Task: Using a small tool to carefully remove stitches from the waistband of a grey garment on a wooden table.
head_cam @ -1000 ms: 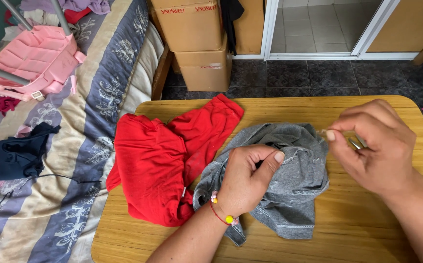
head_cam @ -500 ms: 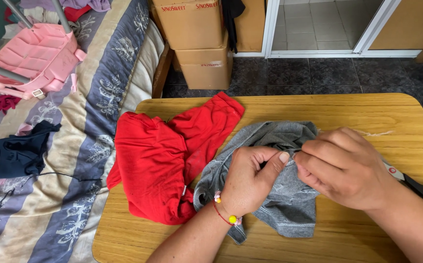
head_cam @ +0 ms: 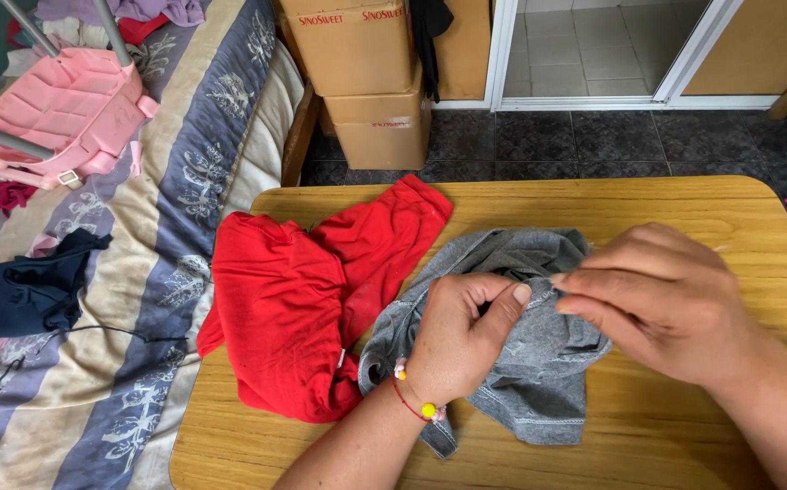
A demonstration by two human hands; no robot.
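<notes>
Dark floor tiles and a white-framed doorway lie beyond the far edge of a rounded wooden tabletop, whose far right corner and near strip are bare grain. One grey knit garment, soft and crumpled with stitched hems, sits at the middle of the tabletop, nearer the near edge. The left hand is bunched closed on a fold of it, thumb pressed against the cloth; a red string bracelet with beads circles that wrist. The right hand meets it from the right, fingertips pinched together at the same fold; whether anything lies between them cannot be told. One red garment lies touching the grey one on its left and overhangs the left edge. Beside that edge stands a striped mattress; two stacked cardboard boxes stand past the far left corner.
</notes>
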